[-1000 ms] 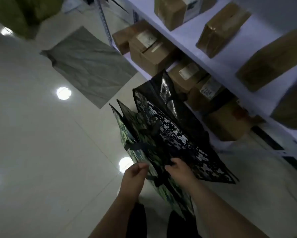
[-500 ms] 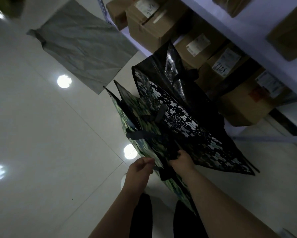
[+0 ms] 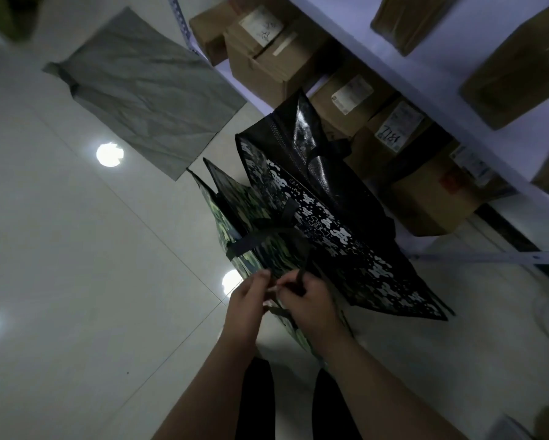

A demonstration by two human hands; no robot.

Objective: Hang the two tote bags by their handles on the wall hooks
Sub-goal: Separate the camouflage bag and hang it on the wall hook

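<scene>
Two tote bags stand open on the pale floor in front of me. The nearer one is a green camouflage tote point(image 3: 251, 223) with dark strap handles. Behind it, against the shelving, stands a black tote with a white pattern point(image 3: 324, 223). My left hand point(image 3: 249, 300) and my right hand point(image 3: 308, 300) meet at the top edge of the green tote. Both pinch its dark handle straps, the right one holding a loop of strap point(image 3: 300, 281). No wall hooks are in view.
A flat grey bag point(image 3: 143, 90) lies on the floor at the upper left. White metal shelving point(image 3: 425, 81) runs along the right, loaded with several cardboard boxes point(image 3: 266, 49). My dark trouser legs show at the bottom, and ceiling lights glare off the glossy floor.
My hands have come together on the green tote's handle; a second ago they were apart at its rim. The view has tilted down, with the shelves higher in frame.
</scene>
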